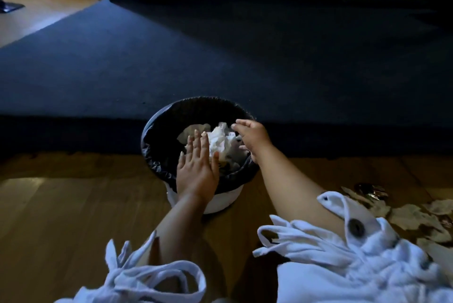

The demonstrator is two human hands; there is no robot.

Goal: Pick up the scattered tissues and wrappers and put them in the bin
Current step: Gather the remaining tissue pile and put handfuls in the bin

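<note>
The room is dim: a brown wooden floor point(61, 217) meets a dark blue carpet point(220, 57), and at their edge stands a round white bin point(228, 198) with a black liner point(157, 155). Inside lie crumpled white tissues point(220, 142). Over them the left hand point(197, 168) lies flat, grip open. The right hand point(252, 138) hovers with loose fingers, holding nothing. Off to the right, pale scattered tissues point(411, 217) and a shiny wrapper point(370, 191) are blurred in shadow.
</note>
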